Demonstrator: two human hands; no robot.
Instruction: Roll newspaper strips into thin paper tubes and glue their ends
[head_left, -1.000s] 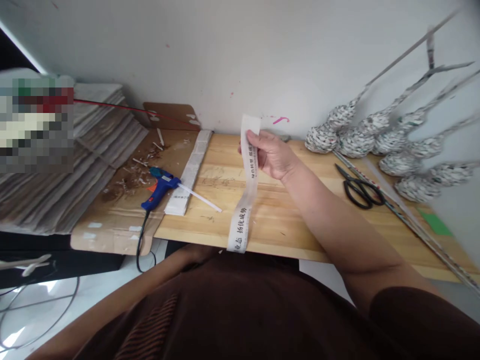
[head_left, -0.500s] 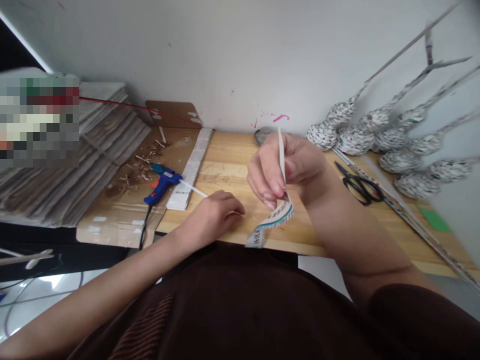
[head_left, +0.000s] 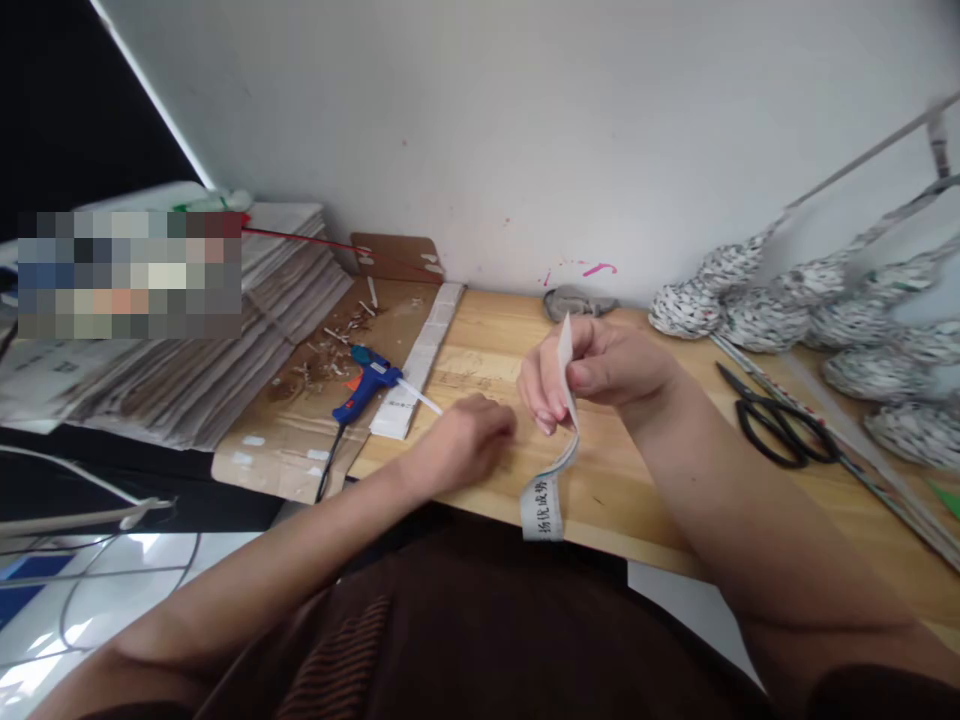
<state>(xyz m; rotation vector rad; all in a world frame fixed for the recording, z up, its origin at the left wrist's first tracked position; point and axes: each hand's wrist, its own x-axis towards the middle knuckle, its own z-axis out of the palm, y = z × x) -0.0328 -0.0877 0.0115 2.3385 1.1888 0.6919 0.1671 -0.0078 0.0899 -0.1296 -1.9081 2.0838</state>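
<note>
My right hand is raised over the table, thumb and fingers pinching a printed newspaper strip. The strip's upper end stands above my fingers, and its lower end curls down by the table's front edge. My left hand is low over the table, fingers curled in and slightly blurred, with nothing visible in it. Near it a blue glue gun lies on cardboard, its white glue stick pointing toward my left hand. A stack of folded paper strips lies beside the gun.
Black scissors lie right of my right arm. Several woven paper shapes with long stems stand against the wall. A tall newspaper pile is at the left, beside the cardboard with scraps on it. A grey object sits by the wall.
The view has shifted, so the scene sits lower and farther right. The strip's lower end now hangs straighter, its print facing me. My left hand appears lifted slightly, its fingers curled.
</note>
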